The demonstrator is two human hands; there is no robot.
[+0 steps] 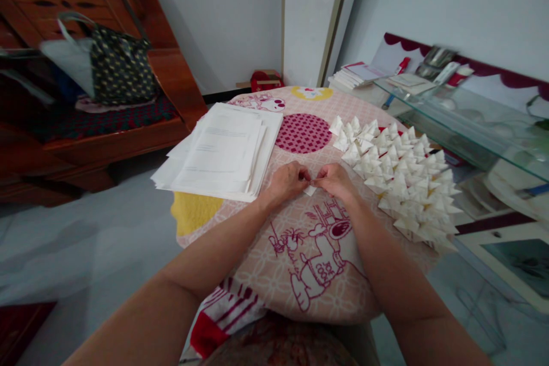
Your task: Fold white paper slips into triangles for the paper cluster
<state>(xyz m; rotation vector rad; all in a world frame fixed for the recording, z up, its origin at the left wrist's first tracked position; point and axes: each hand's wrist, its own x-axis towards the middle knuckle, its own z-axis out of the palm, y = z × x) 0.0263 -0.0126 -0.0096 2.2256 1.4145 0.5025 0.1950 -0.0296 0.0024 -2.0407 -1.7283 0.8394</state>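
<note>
My left hand (288, 181) and my right hand (335, 180) meet at the middle of a small table covered with a pink cartoon-print cloth (309, 263). Both hands pinch one small folded piece of white paper (310, 189) between their fingertips, close above the cloth. To the right of my right hand lies a heap of several folded white paper triangles (398, 174). To the left of my left hand rests a stack of white paper sheets (223, 151).
A wooden bench (128, 126) with a dark patterned bag (120, 66) stands at the left. A glass-topped table (472, 120) with books and small items stands at the right. Grey floor (86, 240) surrounds the small table.
</note>
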